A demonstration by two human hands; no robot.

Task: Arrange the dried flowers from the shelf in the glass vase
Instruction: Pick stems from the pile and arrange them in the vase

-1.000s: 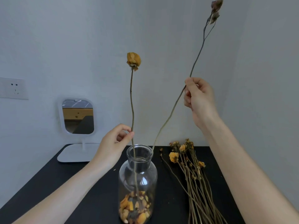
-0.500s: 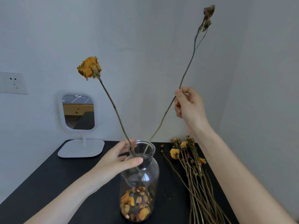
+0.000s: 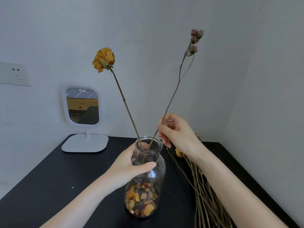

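Note:
A clear glass vase with dried petals at its bottom stands on the black table. My left hand grips the vase around its neck. A dried yellow rose stands in the vase and leans left. My right hand pinches the thin stem of a dried pink-bud sprig, just above the vase mouth; the stem's lower end is inside the vase. More dried flowers lie in a bundle on the table to the right of the vase, partly hidden by my right forearm.
A white standing mirror sits at the table's back left. A wall socket is on the left wall. Walls close in behind and to the right of the table.
My right hand has lowered the pink-bud sprig deeper into the vase. My left hand let go of the yellow rose's stem and now grips the vase neck; the rose leans left.

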